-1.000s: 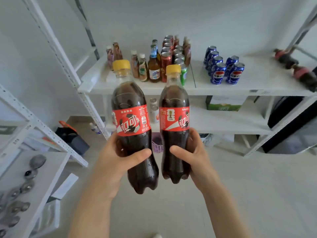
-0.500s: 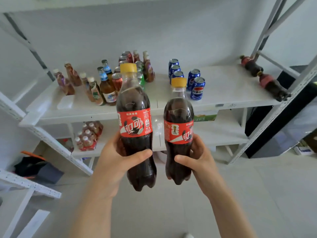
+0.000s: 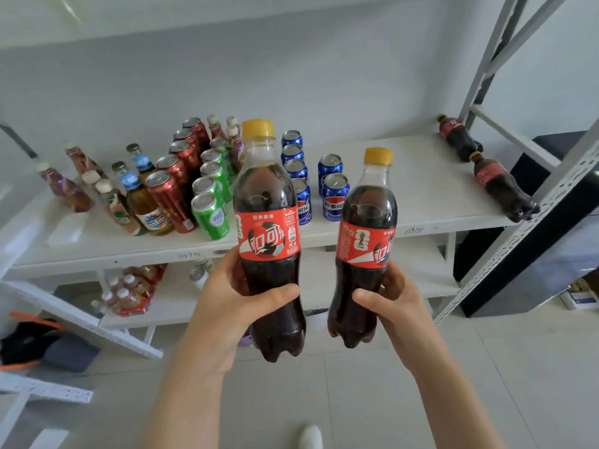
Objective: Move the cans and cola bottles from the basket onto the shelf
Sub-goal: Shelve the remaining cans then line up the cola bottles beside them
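The left hand [image 3: 227, 306] is wrapped around the left bottle [image 3: 269, 241], and the right hand [image 3: 393, 306] is clamped on the right bottle [image 3: 364, 247]. Both bottles stand near upright, yellow caps up, in front of the shelf [image 3: 421, 202]. Two more cola bottles [image 3: 486, 170] lie flat at its right end.

Storeroom: metal shelf [image 3: 405, 202] of drinks

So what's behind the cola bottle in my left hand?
Behind the left hand's cola bottle stands a row of blue cans on the shelf. The bottle covers most of the nearest can; whether anything else stands behind it cannot be seen.
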